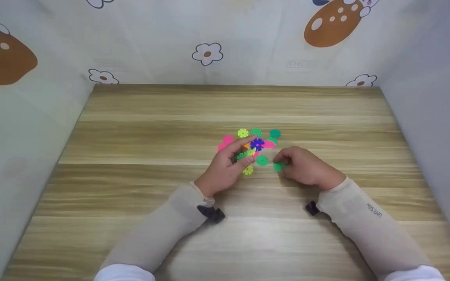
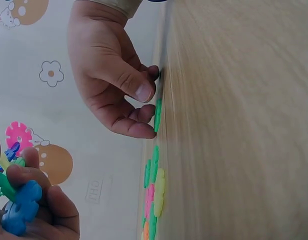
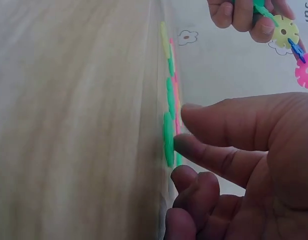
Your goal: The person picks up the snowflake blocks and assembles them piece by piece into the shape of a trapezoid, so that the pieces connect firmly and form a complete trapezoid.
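My left hand (image 1: 223,169) holds a small cluster of joined, notched plastic snowflake discs: a dark blue disc (image 1: 257,144), a yellow disc (image 3: 285,32), a pink disc (image 2: 19,138), a green one and a lighter blue disc (image 2: 23,207). Low at the tabletop, my right hand (image 1: 307,167) is over a loose green disc (image 1: 278,167) lying flat. Its index fingertip is right at that disc's edge, with the thumb apart from it in the right wrist view. The remaining fingers bend loosely.
Loose discs lie around and beneath my left hand: a yellow disc (image 1: 243,133), a teal disc (image 1: 275,133), a pink disc (image 1: 228,139), a green disc (image 1: 262,160) and several others. The wooden table (image 1: 170,105) meets patterned cloth walls (image 1: 150,47) at its back and sides.
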The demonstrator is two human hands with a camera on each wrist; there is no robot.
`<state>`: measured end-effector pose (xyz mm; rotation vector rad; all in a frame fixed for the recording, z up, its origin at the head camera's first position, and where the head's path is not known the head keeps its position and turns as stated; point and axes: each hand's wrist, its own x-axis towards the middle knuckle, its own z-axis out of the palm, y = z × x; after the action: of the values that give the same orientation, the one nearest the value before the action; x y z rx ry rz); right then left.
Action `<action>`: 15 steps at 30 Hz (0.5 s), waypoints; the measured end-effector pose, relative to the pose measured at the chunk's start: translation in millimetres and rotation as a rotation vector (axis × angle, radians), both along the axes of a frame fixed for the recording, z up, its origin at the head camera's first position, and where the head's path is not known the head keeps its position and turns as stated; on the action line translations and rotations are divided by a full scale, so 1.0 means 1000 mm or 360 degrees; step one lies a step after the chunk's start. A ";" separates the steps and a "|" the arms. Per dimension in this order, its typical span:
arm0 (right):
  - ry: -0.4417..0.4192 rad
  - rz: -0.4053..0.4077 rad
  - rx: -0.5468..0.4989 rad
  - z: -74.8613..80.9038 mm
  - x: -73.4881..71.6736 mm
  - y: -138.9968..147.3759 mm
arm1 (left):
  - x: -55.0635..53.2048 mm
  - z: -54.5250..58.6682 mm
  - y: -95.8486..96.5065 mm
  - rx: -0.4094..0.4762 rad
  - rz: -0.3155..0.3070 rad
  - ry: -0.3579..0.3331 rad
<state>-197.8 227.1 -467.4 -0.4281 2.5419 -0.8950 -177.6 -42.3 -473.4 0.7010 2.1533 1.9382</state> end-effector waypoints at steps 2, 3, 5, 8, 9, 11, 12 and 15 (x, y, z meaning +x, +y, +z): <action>0.0015 0.0019 0.0030 0.000 0.001 0.000 | 0.000 0.001 0.000 -0.0002 0.0005 -0.0006; 0.0023 0.0029 0.0042 0.000 0.002 0.000 | 0.000 0.001 0.000 -0.0004 0.0006 -0.0007; 0.0036 0.0041 0.0052 0.001 0.002 0.000 | 0.000 0.001 0.000 -0.0011 0.0010 -0.0007; 0.0037 0.0018 0.0055 0.002 0.002 -0.001 | -0.001 0.000 0.000 0.0012 -0.0002 0.0012; 0.0039 0.0004 0.0042 0.002 0.002 -0.001 | -0.001 -0.001 0.000 0.0020 -0.0005 0.0019; 0.0045 -0.0031 -0.0005 0.001 0.002 -0.002 | -0.001 -0.001 0.000 0.0030 -0.0008 0.0031; 0.0050 -0.0059 -0.0049 0.001 0.002 -0.003 | -0.001 -0.002 0.000 0.0038 -0.0012 0.0036; 0.0078 -0.0164 -0.0326 0.001 0.003 -0.006 | -0.001 -0.001 0.000 0.0036 -0.0013 0.0035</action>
<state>-195.0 221.4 -466.0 -0.3864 2.5455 -1.2037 -178.9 -42.2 -474.3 0.7370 2.1410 1.9627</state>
